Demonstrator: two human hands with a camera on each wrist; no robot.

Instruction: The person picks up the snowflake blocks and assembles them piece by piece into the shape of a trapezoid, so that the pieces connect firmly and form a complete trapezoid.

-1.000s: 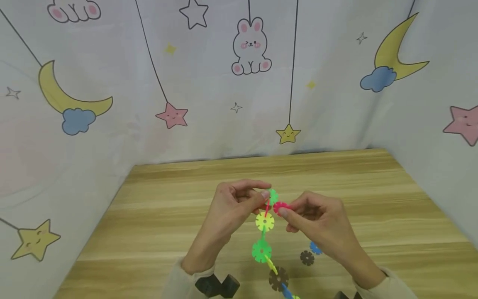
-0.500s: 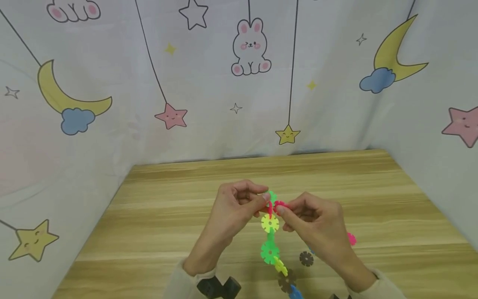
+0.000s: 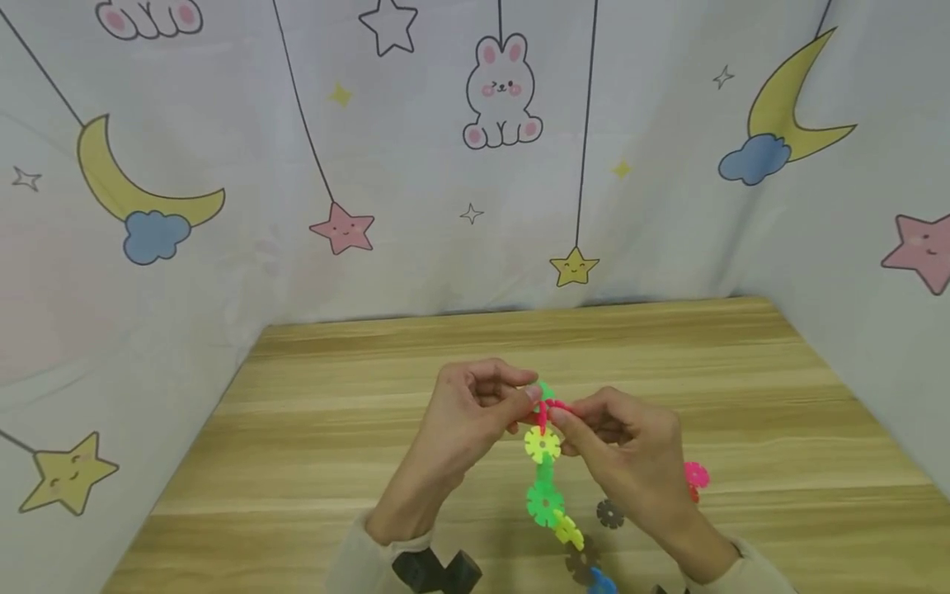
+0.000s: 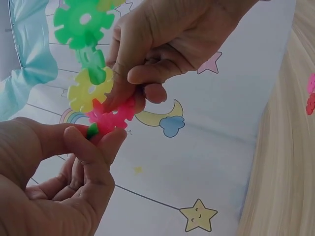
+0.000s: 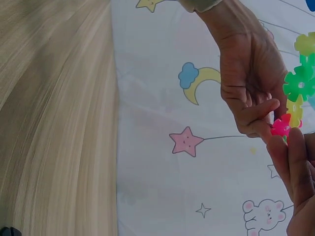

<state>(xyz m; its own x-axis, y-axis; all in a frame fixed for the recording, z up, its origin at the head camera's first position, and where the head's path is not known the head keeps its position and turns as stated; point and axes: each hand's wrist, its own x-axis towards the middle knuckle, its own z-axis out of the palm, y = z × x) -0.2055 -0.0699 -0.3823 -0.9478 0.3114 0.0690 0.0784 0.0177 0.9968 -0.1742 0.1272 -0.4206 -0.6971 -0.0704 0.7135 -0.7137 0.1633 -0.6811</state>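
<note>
With left hand (image 3: 471, 417), pinches green disc (image 3: 547, 389) at far end of chain (image 3: 545, 502). With right hand (image 3: 632, 433), pinches pink disc (image 3: 560, 405) just beside, to the right.

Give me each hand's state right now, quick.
Left hand: closed, pinching the green disc at the chain's end.
Right hand: closed, pinching a pink disc.

Over the bench (image 3: 334, 429), left hand (image 3: 471, 412) pinches green disc (image 3: 547, 391); right hand (image 3: 634, 433), pink disc (image 3: 561, 405). Chain of notched discs (image 3: 545, 502) dangles below. 1 loose dark disc (image 3: 610, 514) nearby.
</note>
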